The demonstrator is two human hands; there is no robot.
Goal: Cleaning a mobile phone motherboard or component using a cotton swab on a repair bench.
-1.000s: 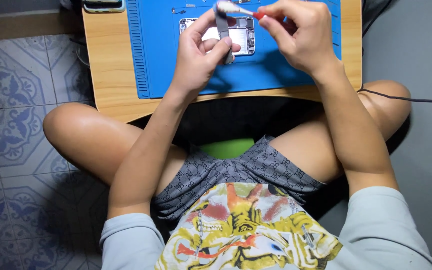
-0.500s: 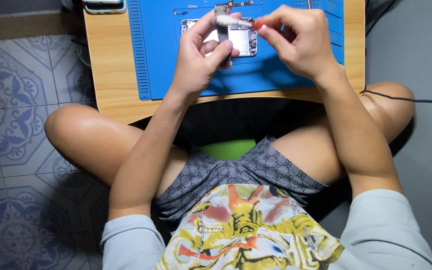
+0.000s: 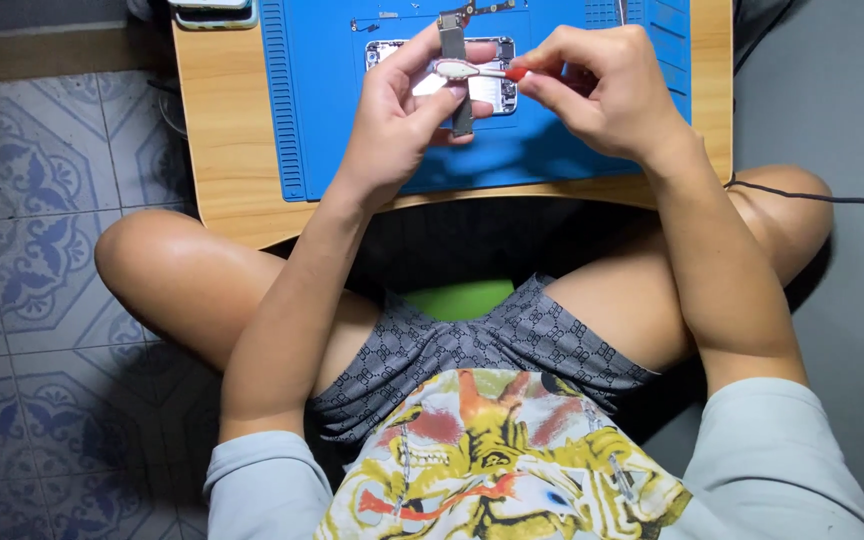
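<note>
Fingers (image 3: pixel 422 75) of our left hand (image 3: pixel 392 125) pinch a narrow grey circuit board (image 3: pixel 455 75), holding it upright in the upper middle of the frame, above the blue mat (image 3: pixel 352 120). Fingers of our right hand (image 3: pixel 607 95) are clenched round the red handle of a small brush (image 3: pixel 472 70), whose pale head lies across the board's face, touching it.

Compared with a second ago, the brush has come down from near the board's top end to rest flat across its middle, and both hands sit slightly lower over the mat. We judge from this that the brushing is working its way along the board rather than finishing.

Just behind the board, an opened phone shell (image 3: pixel 497 85) lies flat on the mat, its silver inside showing. Small loose parts (image 3: pixel 472 10) sit near the top edge of the frame; we cannot tell what they are. The mat covers most of the wooden desk (image 3: pixel 227 140).

At the upper left, the edge of a teal-cased phone (image 3: pixel 214 14) lies on the desk corner. No packages, labels or signs are readable here. A dark cable (image 3: pixel 832 196) runs off at the right.
</note>
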